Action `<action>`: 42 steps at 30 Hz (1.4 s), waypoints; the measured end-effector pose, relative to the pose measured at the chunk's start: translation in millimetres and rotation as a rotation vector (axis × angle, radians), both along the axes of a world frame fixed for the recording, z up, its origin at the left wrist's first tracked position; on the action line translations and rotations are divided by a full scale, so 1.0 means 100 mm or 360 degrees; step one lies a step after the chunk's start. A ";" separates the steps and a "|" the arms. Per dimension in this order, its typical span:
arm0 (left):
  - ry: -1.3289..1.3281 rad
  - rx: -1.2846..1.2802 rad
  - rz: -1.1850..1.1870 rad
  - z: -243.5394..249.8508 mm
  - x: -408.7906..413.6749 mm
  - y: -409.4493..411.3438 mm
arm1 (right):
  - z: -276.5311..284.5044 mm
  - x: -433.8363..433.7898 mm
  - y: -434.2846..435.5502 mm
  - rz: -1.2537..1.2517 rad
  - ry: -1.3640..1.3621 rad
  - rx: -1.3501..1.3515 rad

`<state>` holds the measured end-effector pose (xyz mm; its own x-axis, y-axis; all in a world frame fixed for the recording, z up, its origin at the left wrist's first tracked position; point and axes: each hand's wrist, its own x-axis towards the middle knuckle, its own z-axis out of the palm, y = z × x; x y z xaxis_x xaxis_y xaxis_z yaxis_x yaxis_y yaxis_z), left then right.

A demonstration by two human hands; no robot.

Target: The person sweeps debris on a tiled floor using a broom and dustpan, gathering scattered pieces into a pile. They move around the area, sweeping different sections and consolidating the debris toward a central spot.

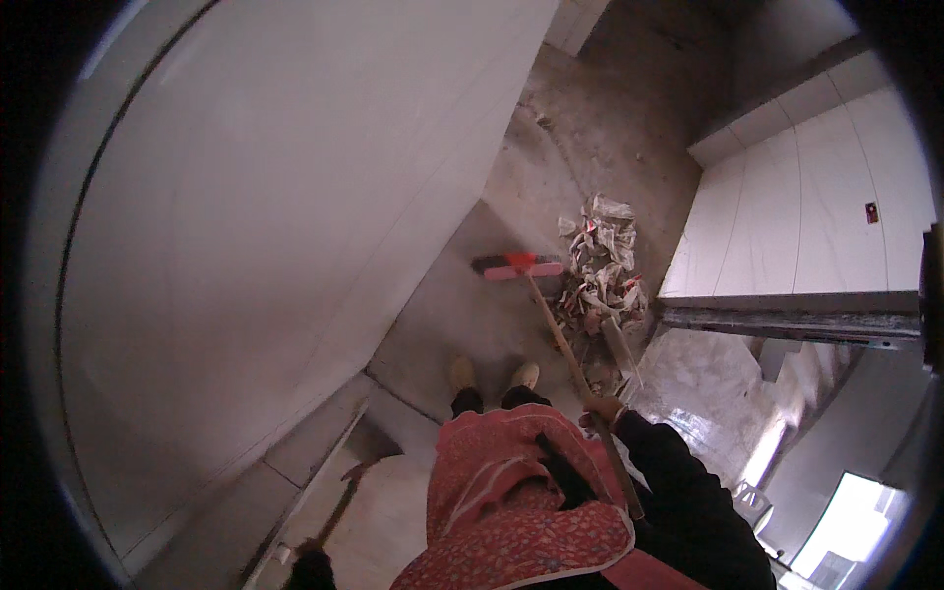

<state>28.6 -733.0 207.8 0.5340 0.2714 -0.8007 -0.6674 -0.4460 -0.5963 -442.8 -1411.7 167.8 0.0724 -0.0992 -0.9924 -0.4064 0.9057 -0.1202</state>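
Observation:
My right hand (605,410) is closed around the wooden handle (562,343) of a push broom. The broom head (520,265), red and pink with dark bristles, rests on the grey floor just left of a debris heap (608,273) of crumpled pale sheets, scraps and rubble. A dark shape like a sleeve (311,569) shows at the lower left, with a brown, stick-like form beside it; my left hand cannot be made out there. A black object (564,472) lies against my red patterned apron (516,542).
A large pale panelled surface (280,206) rises on the left. White wall panels (796,199) stand at the right, above a dark metal-like rail (789,323). My shoes (463,373) are on the floor behind the broom head. A pale chair (752,507) stands at the lower right.

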 end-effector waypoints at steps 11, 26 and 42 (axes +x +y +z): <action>-0.0087 -0.0508 0.0431 0.09 -0.28 -0.91 | -1.25 -0.53 0.24 0.1086 -0.0717 -0.0974; 0.0384 -0.0448 0.0831 0.00 0.52 -2.71 | 0.33 -0.33 0.06 0.2643 0.0009 -0.1623; 0.0082 -0.0694 -0.0729 0.31 1.08 -4.32 | 0.61 -1.02 0.30 0.0710 0.0502 -0.1252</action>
